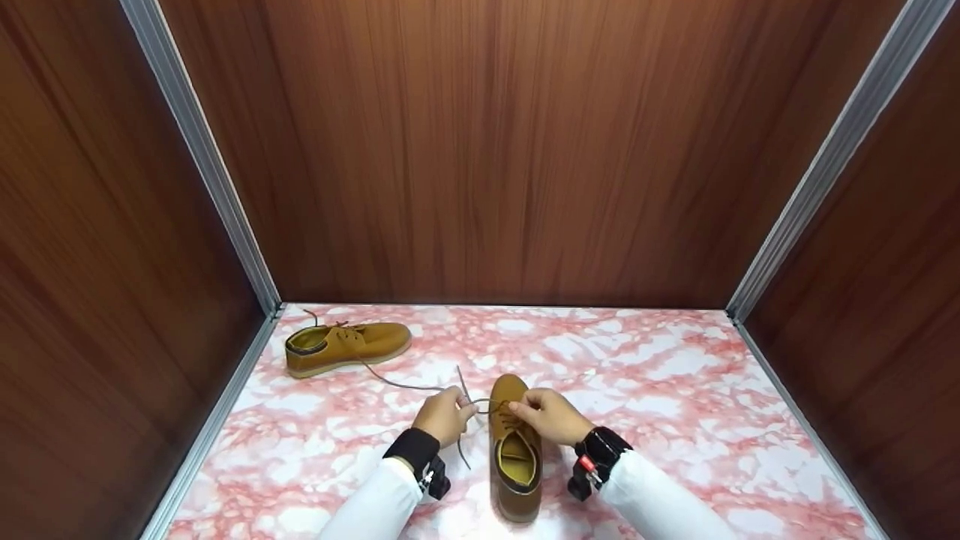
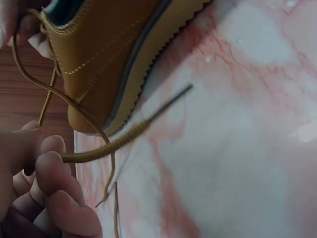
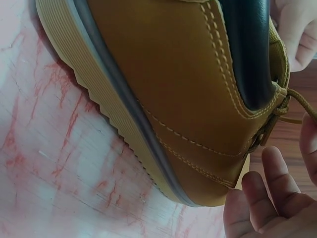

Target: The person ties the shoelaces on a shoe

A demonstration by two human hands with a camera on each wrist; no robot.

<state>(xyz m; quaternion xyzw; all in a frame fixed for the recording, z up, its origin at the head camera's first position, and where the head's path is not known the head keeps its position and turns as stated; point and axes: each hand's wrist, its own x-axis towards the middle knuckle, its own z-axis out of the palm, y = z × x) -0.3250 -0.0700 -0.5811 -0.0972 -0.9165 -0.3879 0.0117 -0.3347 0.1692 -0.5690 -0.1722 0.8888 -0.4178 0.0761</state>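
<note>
The near shoe sits on the desk between both hands, the left hand and right hand each pinch a lace end in curled fingers, so it helps to pull both ends evenly and snugly.

One shoe stands on the bench at lower centre of the frame, between my hands; the other shoe lies at the far left, by the wall.
</note>
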